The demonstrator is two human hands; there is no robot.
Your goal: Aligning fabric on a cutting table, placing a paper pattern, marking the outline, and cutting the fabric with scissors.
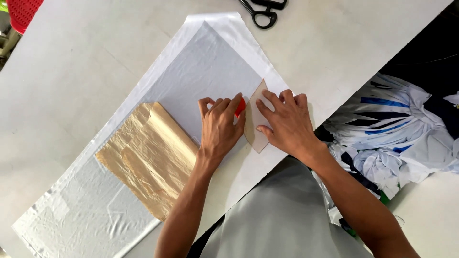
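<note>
Tracing step judged underway: red chalk (240,106) pinched by left hand (219,128); tan template (256,125) pressed flat by right hand (286,123), fingers spread, on white fabric (201,71). Steady template needed next; scissors (262,10) at 12 o'clock.

Bare counter (95,52) lay open to the upper left and along the top right, giving a hand room to pass. The black scissors (264,10) sat at the far edge, well apart from both hands. A crumpled tan paper (148,155) blocked the white fabric (210,67) just left of the left hand (220,126). The right hand (286,122) pressed close beside it, and a heap of cloth scraps (397,138) crowded the right edge.
</note>
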